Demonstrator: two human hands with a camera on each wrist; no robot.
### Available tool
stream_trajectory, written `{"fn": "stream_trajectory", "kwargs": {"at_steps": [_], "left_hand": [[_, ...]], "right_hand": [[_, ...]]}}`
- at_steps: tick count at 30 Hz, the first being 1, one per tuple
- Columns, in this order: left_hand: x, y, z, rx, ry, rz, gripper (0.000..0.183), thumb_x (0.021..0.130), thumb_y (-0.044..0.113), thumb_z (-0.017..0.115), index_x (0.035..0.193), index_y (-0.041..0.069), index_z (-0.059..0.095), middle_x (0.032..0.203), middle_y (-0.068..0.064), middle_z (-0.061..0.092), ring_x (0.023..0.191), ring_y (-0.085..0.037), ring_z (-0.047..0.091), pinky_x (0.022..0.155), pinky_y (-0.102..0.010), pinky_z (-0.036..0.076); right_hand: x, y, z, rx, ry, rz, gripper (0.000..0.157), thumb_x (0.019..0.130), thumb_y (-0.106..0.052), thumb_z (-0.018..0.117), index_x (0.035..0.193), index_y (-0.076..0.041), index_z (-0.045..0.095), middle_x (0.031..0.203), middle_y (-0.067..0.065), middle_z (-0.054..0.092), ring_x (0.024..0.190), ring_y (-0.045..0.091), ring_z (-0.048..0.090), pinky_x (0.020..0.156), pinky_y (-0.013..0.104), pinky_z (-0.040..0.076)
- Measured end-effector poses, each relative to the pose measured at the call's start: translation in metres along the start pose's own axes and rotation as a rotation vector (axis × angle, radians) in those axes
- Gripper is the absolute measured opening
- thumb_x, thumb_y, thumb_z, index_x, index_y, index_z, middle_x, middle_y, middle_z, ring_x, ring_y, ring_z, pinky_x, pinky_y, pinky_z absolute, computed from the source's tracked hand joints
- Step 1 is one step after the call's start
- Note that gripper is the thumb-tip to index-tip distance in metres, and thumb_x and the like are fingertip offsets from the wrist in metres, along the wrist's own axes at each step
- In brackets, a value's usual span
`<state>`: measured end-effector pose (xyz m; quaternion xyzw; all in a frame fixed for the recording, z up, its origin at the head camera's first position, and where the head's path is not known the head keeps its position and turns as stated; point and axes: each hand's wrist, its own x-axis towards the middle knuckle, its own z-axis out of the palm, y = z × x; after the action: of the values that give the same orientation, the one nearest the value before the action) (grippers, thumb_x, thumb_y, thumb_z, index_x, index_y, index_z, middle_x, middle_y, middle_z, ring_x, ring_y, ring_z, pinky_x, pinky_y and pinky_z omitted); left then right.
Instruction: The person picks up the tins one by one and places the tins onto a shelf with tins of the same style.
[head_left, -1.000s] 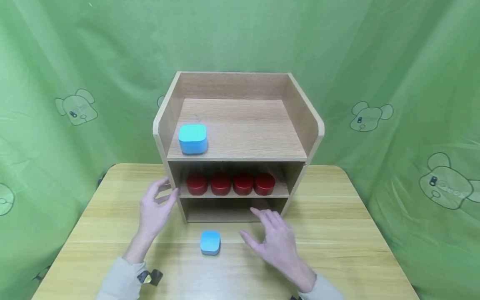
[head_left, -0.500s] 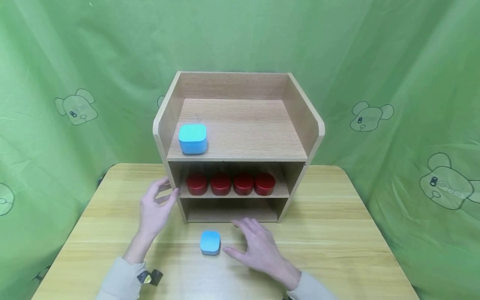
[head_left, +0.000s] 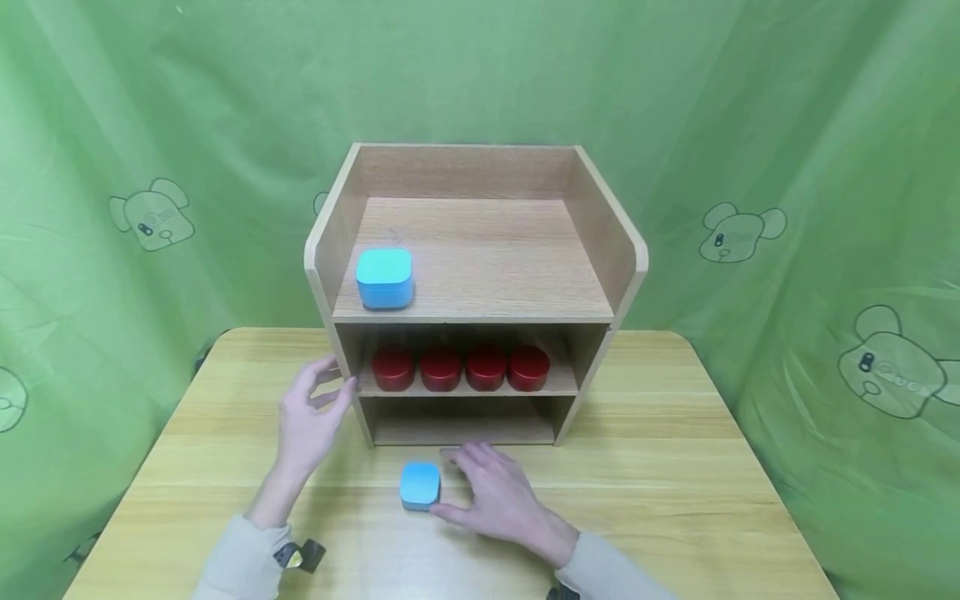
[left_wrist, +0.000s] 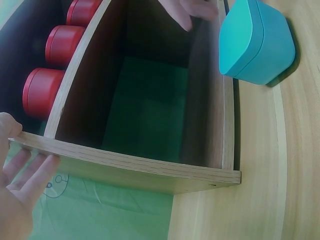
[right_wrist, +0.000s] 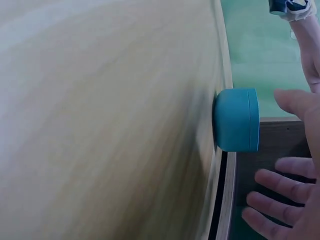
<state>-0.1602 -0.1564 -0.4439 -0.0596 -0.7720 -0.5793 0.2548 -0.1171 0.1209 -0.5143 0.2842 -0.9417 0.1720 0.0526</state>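
My left hand [head_left: 311,421] holds the left side panel of a two-tier wooden shelf [head_left: 487,250]. In the left wrist view its thumb is at the panel's front edge and its fingers [left_wrist: 36,176] lie against the outer face. On the table in front of the shelf stands a small blue rounded box [head_left: 420,486] with a lid. My right hand [head_left: 498,496] is just right of this box, thumb and fingers spread apart. The right wrist view has the thumb [right_wrist: 295,102] beside the box's lid, with space between them.
Another blue rounded box [head_left: 385,279] sits at the left of the shelf's top. Several round red tins [head_left: 441,368] stand in a row on the middle shelf. The wooden table [head_left: 660,450] extends on both sides; a green curtain [head_left: 480,75] hangs behind.
My right hand has moved left and slightly toward me, from in front of the shelf's right side to beside the blue box on the table. The left hand has stayed on the panel.
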Motion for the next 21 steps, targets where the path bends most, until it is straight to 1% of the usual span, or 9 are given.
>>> {"fn": "stream_trajectory", "kwargs": {"at_steps": [4, 8, 11, 14, 21], "left_hand": [[0.0, -0.001, 0.0, -0.001, 0.001, 0.004, 0.04, 0.09, -0.009, 0.074, 0.129, -0.008, 0.065, 0.128, -0.026, 0.07, 0.104, 0.012, 0.063, 0.084, -0.008, 0.062], [0.0, 0.0, -0.001, 0.0, 0.004, 0.006, 0.04, 0.09, -0.009, 0.074, 0.128, -0.008, 0.065, 0.127, -0.025, 0.07, 0.104, 0.011, 0.063, 0.083, -0.008, 0.062], [0.0, 0.0, -0.001, 0.0, 0.0, 0.003, 0.04, 0.09, -0.009, 0.074, 0.129, -0.007, 0.065, 0.128, -0.025, 0.07, 0.105, 0.011, 0.063, 0.083, -0.008, 0.062], [0.0, 0.001, -0.001, 0.002, -0.005, 0.0, 0.04, 0.09, -0.008, 0.074, 0.129, -0.007, 0.065, 0.129, -0.025, 0.07, 0.105, 0.012, 0.063, 0.084, -0.008, 0.062], [0.0, 0.0, -0.001, 0.006, -0.006, -0.014, 0.04, 0.09, -0.008, 0.074, 0.129, -0.008, 0.065, 0.128, -0.026, 0.07, 0.104, 0.011, 0.063, 0.084, -0.008, 0.062]], "right_hand": [[0.006, 0.002, 0.003, 0.003, -0.061, -0.001, 0.077, 0.084, -0.07, 0.075, 0.141, -0.02, 0.064, 0.134, 0.001, 0.072, 0.126, 0.025, 0.066, 0.106, 0.051, 0.062], [0.011, 0.003, 0.006, -0.001, -0.106, -0.007, 0.076, 0.082, -0.07, 0.077, 0.14, -0.021, 0.065, 0.134, 0.0, 0.072, 0.125, 0.024, 0.067, 0.101, 0.049, 0.064], [0.014, 0.003, 0.009, 0.0, -0.132, -0.008, 0.076, 0.082, -0.069, 0.078, 0.139, -0.021, 0.066, 0.135, 0.0, 0.071, 0.126, 0.024, 0.066, 0.1, 0.049, 0.064], [0.016, 0.002, 0.012, 0.003, -0.14, -0.011, 0.076, 0.082, -0.069, 0.078, 0.139, -0.021, 0.066, 0.135, -0.001, 0.072, 0.127, 0.024, 0.066, 0.101, 0.048, 0.064], [0.019, 0.0, 0.017, -0.004, -0.131, -0.012, 0.074, 0.081, -0.068, 0.079, 0.137, -0.022, 0.067, 0.136, 0.0, 0.072, 0.127, 0.024, 0.067, 0.101, 0.048, 0.064]]}}
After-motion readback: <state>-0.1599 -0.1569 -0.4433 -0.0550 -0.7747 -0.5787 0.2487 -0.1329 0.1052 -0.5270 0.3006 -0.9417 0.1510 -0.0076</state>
